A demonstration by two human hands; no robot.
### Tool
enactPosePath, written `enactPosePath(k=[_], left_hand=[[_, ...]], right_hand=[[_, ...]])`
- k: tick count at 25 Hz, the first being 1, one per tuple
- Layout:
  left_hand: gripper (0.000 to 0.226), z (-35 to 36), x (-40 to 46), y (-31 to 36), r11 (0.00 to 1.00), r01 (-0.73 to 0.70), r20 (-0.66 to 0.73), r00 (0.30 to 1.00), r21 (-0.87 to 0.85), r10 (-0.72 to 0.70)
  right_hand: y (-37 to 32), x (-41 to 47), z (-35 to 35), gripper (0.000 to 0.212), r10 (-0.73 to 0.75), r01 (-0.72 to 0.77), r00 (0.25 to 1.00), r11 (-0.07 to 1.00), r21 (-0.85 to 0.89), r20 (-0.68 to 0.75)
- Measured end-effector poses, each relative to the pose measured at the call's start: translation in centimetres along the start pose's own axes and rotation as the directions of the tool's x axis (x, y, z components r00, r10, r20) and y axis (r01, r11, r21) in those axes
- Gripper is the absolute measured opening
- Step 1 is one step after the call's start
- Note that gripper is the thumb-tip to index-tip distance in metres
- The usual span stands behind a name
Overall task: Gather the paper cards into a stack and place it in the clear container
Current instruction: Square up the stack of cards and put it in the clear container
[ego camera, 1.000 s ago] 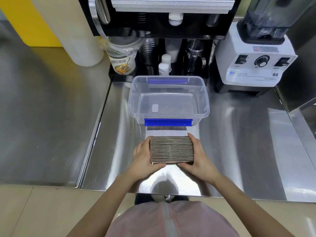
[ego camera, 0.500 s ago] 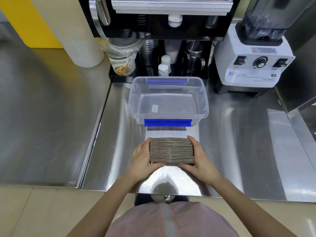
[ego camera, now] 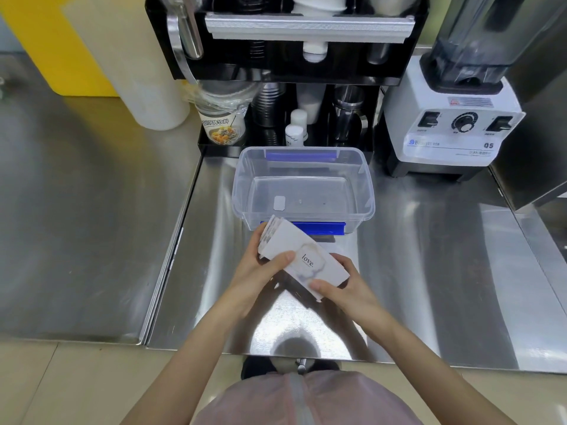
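The stack of paper cards (ego camera: 296, 246) is held slantwise above the steel counter, its white top card with the word "love" facing up. My left hand (ego camera: 259, 268) grips its left end, thumb on the top card. At the near right corner my right hand (ego camera: 345, 286) grips it, thumb on the edge. The clear container (ego camera: 366, 191) with blue clips stands just beyond the stack, open; only a small white label shows on its floor. The stack's far end nearly reaches the container's front rim.
A black cup rack (ego camera: 288, 69) with cups and small bottles stands behind the container. A white blender (ego camera: 454, 130) is at the back right, a white cylinder (ego camera: 144, 75) at the back left. A raised seam (ego camera: 171, 250) splits the counter left of my hands.
The stack stood on edge on the counter between both hands. Now it is lifted, turned face up and slanted, and it sits closer to the container.
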State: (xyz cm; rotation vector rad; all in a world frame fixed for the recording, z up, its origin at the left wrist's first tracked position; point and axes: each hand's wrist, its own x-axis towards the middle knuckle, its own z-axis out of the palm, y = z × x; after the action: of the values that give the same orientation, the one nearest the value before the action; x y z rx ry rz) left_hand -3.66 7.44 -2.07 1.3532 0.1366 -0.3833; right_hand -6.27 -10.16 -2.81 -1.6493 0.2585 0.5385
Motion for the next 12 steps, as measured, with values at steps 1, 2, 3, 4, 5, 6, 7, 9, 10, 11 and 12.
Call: enactPosePath(k=[1, 2, 3, 4, 5, 6, 7, 9, 10, 11, 12], left_hand=[[0.059, 0.0, 0.1, 0.1, 1.0, -0.013, -0.017, 1.0, -0.011, 0.013], [0.058, -0.1, 0.2, 0.2, 1.0, -0.022, -0.031, 0.999, -0.018, 0.022], [0.056, -0.2, 0.3, 0.5, 0.999, -0.027, -0.038, 0.999, -0.018, 0.026], [0.054, -0.3, 0.4, 0.8, 1.0, -0.025, -0.032, 0.999, -0.012, 0.024], [0.051, -0.5, 0.5, 1.2, 1.0, -0.019, -0.019, 1.0, -0.002, 0.019], [0.048, -0.6, 0.6, 1.6, 1.0, -0.012, -0.009, 1.0, 0.01, 0.012], [0.045, -0.9, 0.8, 2.1, 1.0, -0.004, -0.003, 1.0, 0.023, 0.004], [0.042, -1.3, 1.2, 3.3, 0.998, 0.005, 0.015, 1.0, 0.056, -0.006], [0.041, -1.4, 1.5, 4.0, 0.997, 0.002, 0.035, 0.999, 0.083, -0.005], [0.041, -1.5, 1.8, 4.6, 0.994, -0.008, 0.059, 0.998, 0.112, 0.001], [0.041, -1.5, 2.1, 5.3, 0.99, -0.019, 0.071, 0.997, 0.137, 0.009]], right_hand=[[-0.5, -0.1, 0.3, 0.053, 0.005, -0.005, 1.0, 1.0, 0.013, 0.002], [-0.9, 0.0, 0.4, 0.051, 0.009, -0.009, 1.0, 1.0, 0.023, 0.003], [-1.3, -0.1, 0.5, 0.052, 0.01, -0.01, 1.0, 1.0, 0.025, 0.015], [-1.6, -0.1, 0.6, 0.055, 0.008, -0.009, 0.999, 1.0, 0.026, 0.032], [-2.2, -0.3, 0.5, 0.06, -0.002, 0.001, 0.998, 1.0, 0.009, 0.061], [-2.8, -0.4, 0.3, 0.064, -0.011, 0.012, 0.997, 1.0, -0.014, 0.083], [-3.8, -0.3, 0.0, 0.061, -0.016, 0.019, 0.996, 0.999, -0.034, 0.091], [-6.2, 0.2, -0.7, 0.055, -0.027, 0.032, 0.994, 0.998, -0.049, 0.105], [-7.3, 0.7, -1.0, 0.055, -0.04, 0.049, 0.99, 0.996, -0.069, 0.134], [-8.3, 1.2, -1.1, 0.056, -0.05, 0.068, 0.983, 0.993, -0.094, 0.174], [-9.0, 1.8, -1.0, 0.056, -0.053, 0.077, 0.977, 0.991, -0.106, 0.209]])
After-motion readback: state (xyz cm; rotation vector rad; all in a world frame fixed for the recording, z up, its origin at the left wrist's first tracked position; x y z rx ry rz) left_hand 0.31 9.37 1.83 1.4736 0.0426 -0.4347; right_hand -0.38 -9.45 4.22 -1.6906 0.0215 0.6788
